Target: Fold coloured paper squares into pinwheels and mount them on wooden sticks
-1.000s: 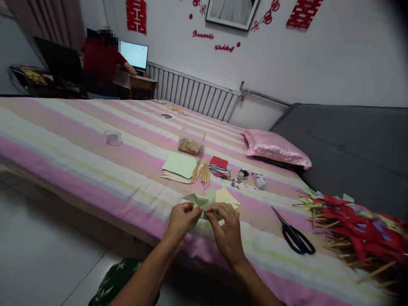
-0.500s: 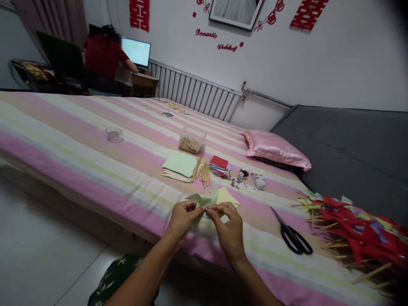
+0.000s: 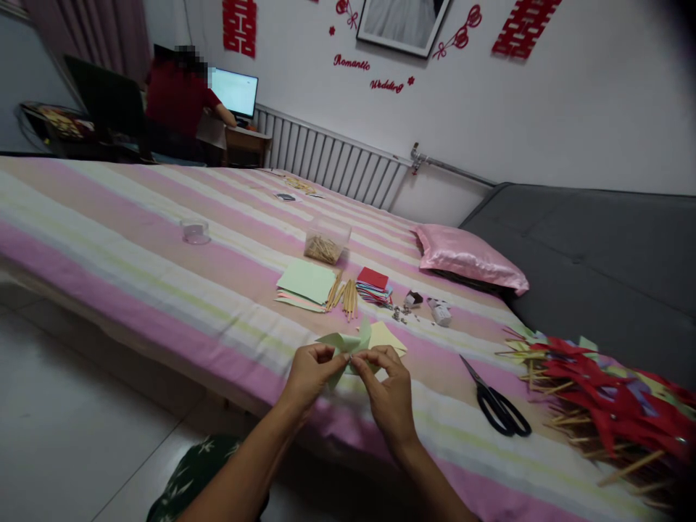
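Note:
A light green paper pinwheel (image 3: 346, 341) with curled blades is held over the near edge of the bed. My left hand (image 3: 309, 371) pinches it from the left, near its centre. From the other side my right hand (image 3: 387, 380) closes thumb and forefinger at the same centre. Something tiny and pale shows between the fingertips, too small to name. Just behind my right hand lies pale yellow paper (image 3: 387, 336). Further back are a stack of light green paper (image 3: 307, 281), thin wooden sticks (image 3: 349, 299) and small metal pieces (image 3: 399, 312).
Black-handled scissors (image 3: 497, 402) lie to the right, beside a pile of finished pinwheels (image 3: 614, 406). Behind stand a clear box of sticks (image 3: 327, 243), red-topped paper squares (image 3: 373, 279) and a small white box (image 3: 439, 312). A person (image 3: 177, 98) sits at a desk, back left.
Both hands stay at the pinwheel's centre with hardly any movement. The view has shifted very slightly.

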